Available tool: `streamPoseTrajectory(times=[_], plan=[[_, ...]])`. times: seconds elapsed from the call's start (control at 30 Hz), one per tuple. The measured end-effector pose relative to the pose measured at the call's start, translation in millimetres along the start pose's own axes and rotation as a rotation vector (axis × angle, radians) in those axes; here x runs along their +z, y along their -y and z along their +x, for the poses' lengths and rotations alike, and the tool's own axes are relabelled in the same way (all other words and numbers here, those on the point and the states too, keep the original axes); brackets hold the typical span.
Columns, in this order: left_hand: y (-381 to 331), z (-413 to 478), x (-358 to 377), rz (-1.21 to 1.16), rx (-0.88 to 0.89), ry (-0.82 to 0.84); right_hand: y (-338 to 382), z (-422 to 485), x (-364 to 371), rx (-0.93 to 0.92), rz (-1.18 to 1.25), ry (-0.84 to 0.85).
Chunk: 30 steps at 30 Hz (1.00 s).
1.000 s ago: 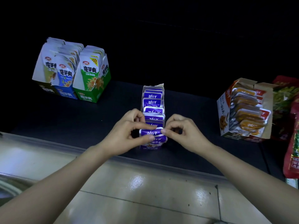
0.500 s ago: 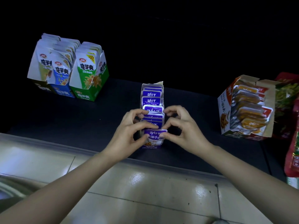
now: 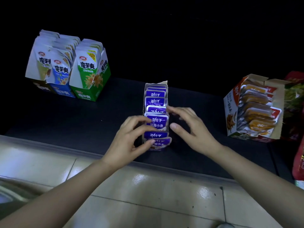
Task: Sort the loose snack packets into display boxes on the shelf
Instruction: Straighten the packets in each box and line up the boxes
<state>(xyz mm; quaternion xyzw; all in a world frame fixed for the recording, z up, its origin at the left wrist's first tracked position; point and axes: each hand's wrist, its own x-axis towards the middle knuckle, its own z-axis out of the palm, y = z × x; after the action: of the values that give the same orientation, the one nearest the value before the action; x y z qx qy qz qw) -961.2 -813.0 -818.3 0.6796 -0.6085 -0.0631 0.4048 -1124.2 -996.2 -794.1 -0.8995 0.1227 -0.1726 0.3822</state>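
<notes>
A narrow display box (image 3: 162, 83) stands in the middle of the dark shelf (image 3: 74, 119), filled with a row of purple snack packets (image 3: 155, 101). One purple packet (image 3: 158, 122) stands up higher than the rest near the front. My left hand (image 3: 130, 139) is at the box's left front; its thumb presses the frontmost packet (image 3: 162, 142) and its curled fingers hold the raised packets' left edge. My right hand (image 3: 190, 127) hovers just right of the box, fingers spread and blurred, holding nothing.
Green and blue display boxes (image 3: 88, 94) of white pouches stand at the back left. An orange-and-white box (image 3: 232, 102) of orange packets sits at the right, with red bags (image 3: 298, 162) beyond it. Pale tiled floor (image 3: 148, 195) lies below the shelf's front edge.
Both hands were pinching the front purple packet. Now the right hand has let go and spread open to the right, and a packet behind the front one stands up taller.
</notes>
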Motion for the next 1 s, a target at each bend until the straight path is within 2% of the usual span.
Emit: streamPoseTrajectory(times=[0.1, 0.27, 0.43, 0.6, 0.73, 0.83, 1.0], plan=[[4, 0, -2, -0.03, -0.029, 0.041, -6, -4, 7, 0.061, -0.016, 0.129], [1, -1, -2, -0.029, 0.008, 0.058, -2, -13, 12, -0.067, 0.009, -0.02], [1, -2, -4, 0.026, 0.051, 0.04, 6, -17, 19, -0.165, 0.077, -0.05], [-2, -3, 1, 0.018, 0.026, 0.092, 8, -5, 11, -0.006, 0.266, -0.004], [0, -2, -2, 0.029, 0.05, 0.092, -4, 5, 9, 0.109, 0.045, -0.02], [-1, -1, -3, 0.009, 0.011, 0.106, -10, 5, 17, 0.105, -0.03, 0.004], [1, 0, -3, 0.003, -0.004, 0.15, -4, 16, 14, 0.191, 0.209, -0.028]])
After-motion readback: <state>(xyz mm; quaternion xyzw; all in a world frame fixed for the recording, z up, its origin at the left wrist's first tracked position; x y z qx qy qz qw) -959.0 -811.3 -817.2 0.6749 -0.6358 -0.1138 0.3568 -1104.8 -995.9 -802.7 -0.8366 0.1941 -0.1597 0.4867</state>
